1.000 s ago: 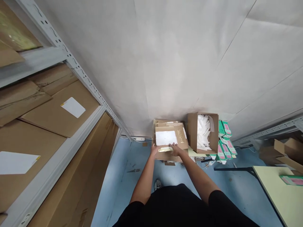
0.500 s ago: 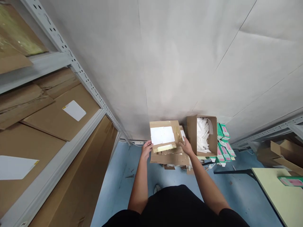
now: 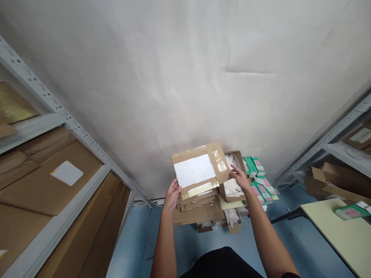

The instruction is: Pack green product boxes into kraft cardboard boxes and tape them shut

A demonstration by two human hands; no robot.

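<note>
A flattened cardboard box point(image 3: 216, 150) is held up in front of me, tilted, with a white label sheet point(image 3: 194, 170) on its face and clear tape along its edges. My left hand point(image 3: 173, 193) grips its lower left corner, thumb on the front. My right hand point(image 3: 240, 178) is at its right edge, fingertips against the cardboard and index finger stretched out. Below it lie more flattened cardboard pieces point(image 3: 199, 214). Just behind the right hand, an open carton point(image 3: 240, 157) holds white plastic bags point(image 3: 232, 188), partly hidden by the held cardboard.
Green-and-pink boxes point(image 3: 262, 193) stand right of the carton. A shelf rack with large cartons point(image 3: 87, 227) rises on my left. On the right are a pale yellow table point(image 3: 327, 227) with a green box point(image 3: 350, 211) and another rack point(image 3: 344, 154). A grey wall point(image 3: 179, 77) faces me.
The flattened box has been raised and turned, and its taped right-hand part now shows, covering some of the open carton. My right hand has moved right with its edge. The view has shifted.
</note>
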